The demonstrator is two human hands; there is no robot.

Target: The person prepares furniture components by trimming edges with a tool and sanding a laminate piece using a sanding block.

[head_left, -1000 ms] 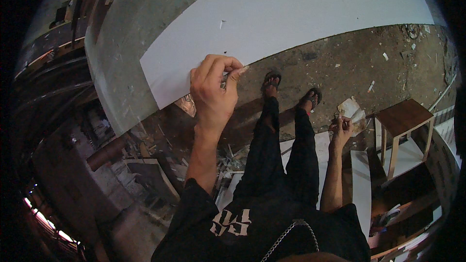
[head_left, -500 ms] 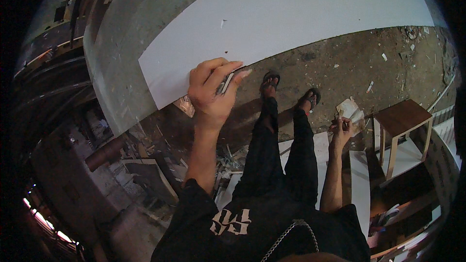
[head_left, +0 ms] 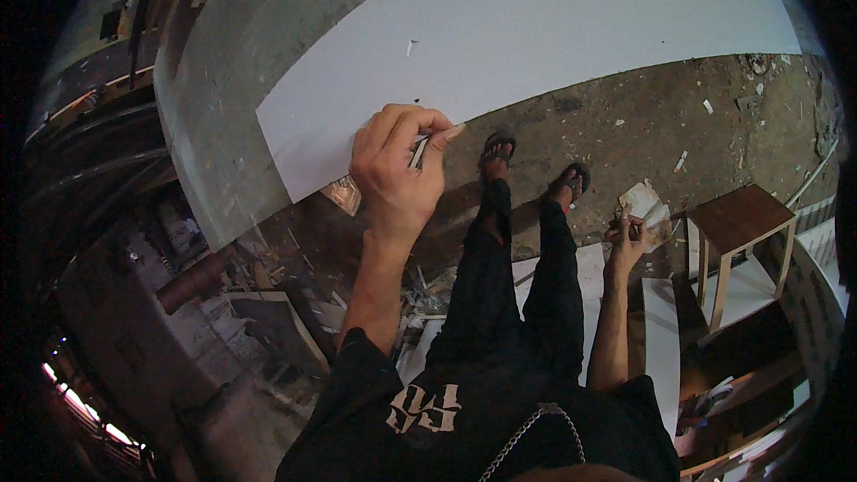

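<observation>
Pale print marks black shirt at 6 o'clock. White panel spans 12 o'clock, beside littered floor. Left hand, toward 11 o'clock, pinches a thin pale strip at panel edge. Right hand, at 3 o'clock, curls beside crumpled paper; its hold cannot be told.

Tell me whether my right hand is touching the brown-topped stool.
Apart. The head view shows the right hand left of the brown-topped stool, with a visible gap between them.
</observation>
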